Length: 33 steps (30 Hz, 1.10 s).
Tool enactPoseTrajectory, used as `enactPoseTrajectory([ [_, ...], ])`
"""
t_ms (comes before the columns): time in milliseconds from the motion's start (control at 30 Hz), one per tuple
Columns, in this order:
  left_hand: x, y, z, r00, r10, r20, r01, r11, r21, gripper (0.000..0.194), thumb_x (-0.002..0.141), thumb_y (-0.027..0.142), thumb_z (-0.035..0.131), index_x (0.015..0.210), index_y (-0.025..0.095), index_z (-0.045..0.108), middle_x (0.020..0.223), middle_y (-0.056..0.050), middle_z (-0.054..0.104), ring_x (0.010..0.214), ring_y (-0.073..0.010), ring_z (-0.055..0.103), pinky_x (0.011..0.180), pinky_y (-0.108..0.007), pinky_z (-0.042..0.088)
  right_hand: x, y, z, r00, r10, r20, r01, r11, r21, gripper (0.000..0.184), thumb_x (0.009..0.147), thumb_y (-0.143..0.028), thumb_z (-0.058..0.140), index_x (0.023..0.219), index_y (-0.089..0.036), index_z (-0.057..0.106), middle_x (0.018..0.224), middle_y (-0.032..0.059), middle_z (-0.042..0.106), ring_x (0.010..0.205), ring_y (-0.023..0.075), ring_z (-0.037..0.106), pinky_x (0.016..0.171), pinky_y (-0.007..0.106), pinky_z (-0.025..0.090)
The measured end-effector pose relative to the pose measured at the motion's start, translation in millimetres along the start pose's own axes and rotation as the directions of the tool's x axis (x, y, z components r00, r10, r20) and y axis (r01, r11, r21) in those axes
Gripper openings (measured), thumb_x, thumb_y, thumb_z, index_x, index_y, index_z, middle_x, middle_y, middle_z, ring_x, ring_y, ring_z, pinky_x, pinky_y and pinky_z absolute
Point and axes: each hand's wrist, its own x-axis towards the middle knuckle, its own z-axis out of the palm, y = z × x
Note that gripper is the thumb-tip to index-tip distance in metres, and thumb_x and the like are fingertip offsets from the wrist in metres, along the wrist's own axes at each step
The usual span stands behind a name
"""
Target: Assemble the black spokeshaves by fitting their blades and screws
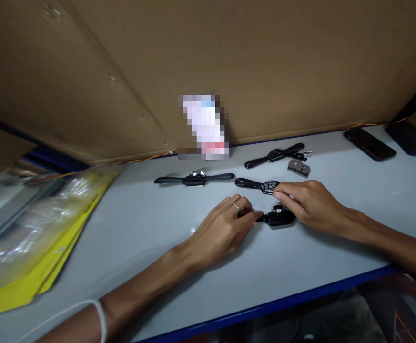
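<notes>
Left hand (225, 224): fingers curled nearly closed, ring on one, pinching the left handle of a black spokeshave (279, 218) that lies on the table just right of those fingertips.

Right hand (311, 202): thumb and fingers drawn together, tips against the right part of a black handled frame (250, 184); I cannot tell whether they grip it or only touch it. The same hand hides the far end of the spokeshave below.

Surface: one pale grey table (139, 224), smooth, with a blue front edge (265, 305) on the near side of both hands.

On it I list: a second spokeshave (195, 179), beyond the left fingers; a second frame (274, 156), beyond the right fingertips; metal plates (299, 168) between that frame and the right hand, small parts (302, 155) near them; a dark phone (370, 144) and a black box (410, 138), well to the right of the right fingers; yellow-backed clear packaging (65, 238), well left of the left fingers.

Room: a brown cardboard wall (282, 62) beyond all fingers, a blurred-out lit panel (208, 126) standing before it, and red and yellow wires (150, 156) along its foot.
</notes>
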Motion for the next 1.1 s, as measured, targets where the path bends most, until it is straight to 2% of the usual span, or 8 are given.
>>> enactPoseTrajectory([
  [300, -0.2, 0.2, -1.0, 1.0, 0.007, -0.009, -0.006, 1.0, 0.004, 0.028, 0.104, 0.014, 0.045, 0.123, 0.015, 0.065, 0.095, -0.007, 0.06, 0.087, -0.0198, 0.054, 0.075, -0.035, 0.051, 2.2, -2.3, -0.3, 0.996, 0.035, 0.085, -0.033, 0.999, -0.022, 0.034, 0.105, -0.033, 0.039, 0.091, -0.019, 0.066, 0.072, 0.0023, 0.065, 0.064, 0.0142, 0.054, 0.062, 0.03, 0.029],
  [500, 0.8, 1.2, -1.5, 1.0, 0.008, -0.002, -0.008, 1.0, -0.004, 0.027, 0.104, 0.014, 0.045, 0.122, 0.015, 0.065, 0.096, -0.007, 0.06, 0.087, -0.0199, 0.054, 0.075, -0.035, 0.051, 1.1, -2.5, -0.6, 0.996, 0.031, 0.079, -0.03, 0.999, -0.018, 0.034, 0.105, -0.033, 0.039, 0.09, -0.019, 0.066, 0.072, 0.0028, 0.065, 0.064, 0.0147, 0.055, 0.062, 0.03, 0.03],
  [667, 0.0, 1.0, -2.5, 0.998, 0.017, 0.056, -0.018, 1.0, 0.011, 0.037, 0.102, 0.014, 0.045, 0.138, 0.017, 0.055, 0.099, -0.007, 0.059, 0.088, -0.0209, 0.053, 0.077, -0.037, 0.05, 0.4, -1.8, -0.2, 0.997, 0.017, 0.08, -0.016, 1.0, -0.015, 0.034, 0.105, -0.032, 0.039, 0.091, -0.018, 0.067, 0.076, 0.0038, 0.067, 0.067, 0.0153, 0.057, 0.064, 0.03, 0.031],
  [767, -0.9, 0.9, -2.6, 0.997, 0.021, 0.072, -0.023, 0.999, 0.029, 0.04, 0.102, 0.013, 0.044, 0.139, 0.018, 0.055, 0.1, -0.007, 0.057, 0.088, -0.021, 0.053, 0.076, -0.037, 0.048, 0.8, -2.9, 0.2, 0.996, 0.024, 0.084, -0.023, 1.0, -0.009, 0.035, 0.105, -0.033, 0.039, 0.09, -0.018, 0.067, 0.075, 0.0038, 0.067, 0.067, 0.0152, 0.057, 0.064, 0.031, 0.032],
  [1100, -0.2, 3.0, -2.7, 0.999, 0.034, 0.02, -0.035, 0.999, 0.04, 0.038, 0.101, 0.009, 0.046, 0.136, 0.017, 0.06, 0.099, -0.007, 0.059, 0.087, -0.0195, 0.054, 0.075, -0.033, 0.048, -1.0, 0.7, 0.2, 0.997, 0.001, 0.081, -0.004, 0.999, 0.038, 0.036, 0.107, -0.032, 0.039, 0.095, -0.017, 0.069, 0.08, 0.0043, 0.071, 0.07, 0.0156, 0.062, 0.066, 0.03, 0.036],
])
